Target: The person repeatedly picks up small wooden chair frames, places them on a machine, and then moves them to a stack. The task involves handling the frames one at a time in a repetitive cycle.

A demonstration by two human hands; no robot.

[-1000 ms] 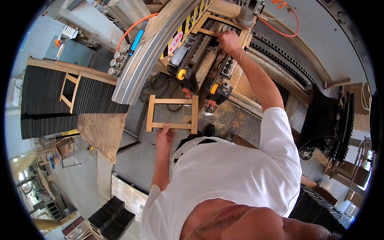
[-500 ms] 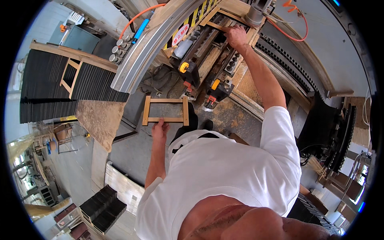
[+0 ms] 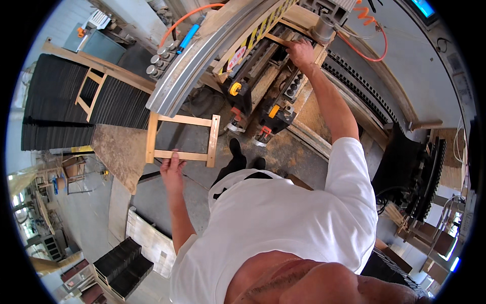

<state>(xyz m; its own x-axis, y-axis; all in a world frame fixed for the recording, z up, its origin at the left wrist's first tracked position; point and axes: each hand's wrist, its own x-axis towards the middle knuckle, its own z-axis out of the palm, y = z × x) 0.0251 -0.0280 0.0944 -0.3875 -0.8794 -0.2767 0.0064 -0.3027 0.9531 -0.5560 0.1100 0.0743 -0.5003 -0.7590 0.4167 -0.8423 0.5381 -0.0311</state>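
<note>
My left hand is closed on the near bar of a small rectangular wooden frame, thumb on top, holding it in the air left of the machine. The frame has light bars and an open middle. My right hand reaches far forward into the machine, its fingers closed at the end of a light wooden bar. That bar looks like part of a second frame lying in the machine; my fingers hide its right end.
A striped guard and grey rail flank the machine. Black slats are stacked at left, with another wooden frame against them. A round metal cylinder stands beyond my right hand. Sawdust covers the floor.
My left hand has carried the wooden frame leftward, and its left side now overlaps the end of the grey rail. My right hand stays at the bar in the machine.
</note>
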